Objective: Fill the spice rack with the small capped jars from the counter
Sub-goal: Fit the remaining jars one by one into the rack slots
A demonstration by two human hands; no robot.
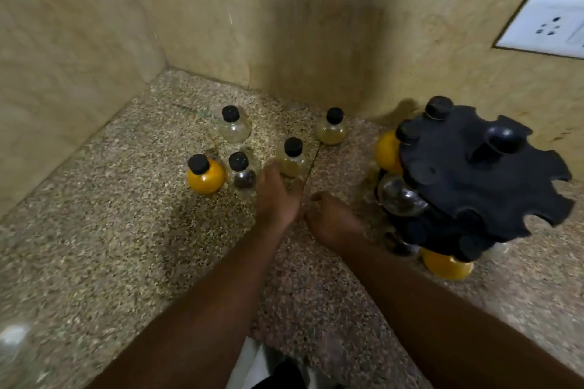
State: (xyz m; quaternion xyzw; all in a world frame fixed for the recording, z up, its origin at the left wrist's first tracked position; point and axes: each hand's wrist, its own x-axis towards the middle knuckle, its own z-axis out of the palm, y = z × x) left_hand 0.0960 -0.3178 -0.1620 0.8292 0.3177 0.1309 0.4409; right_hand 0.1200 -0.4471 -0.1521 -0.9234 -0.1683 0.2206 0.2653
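Note:
Several small round jars with black caps stand on the speckled counter (126,230): a yellow-filled jar (206,178), a dark-spice jar (242,174), a clear jar (234,127), a pale jar (293,158) and another pale jar (331,131). My left hand (277,196) reaches the pale middle jar, fingers spread around its base, not clearly gripping it. My right hand (331,221) hovers beside it with curled fingers, holding nothing. The black tiered spice rack (480,174) stands at the right and holds several jars, among them yellow ones and a clear one (398,197).
Tan walls meet in a corner behind the jars. A white wall socket (546,25) sits at the upper right. A blurred clear object (14,344) lies at the lower left edge. The counter's front edge runs near the bottom.

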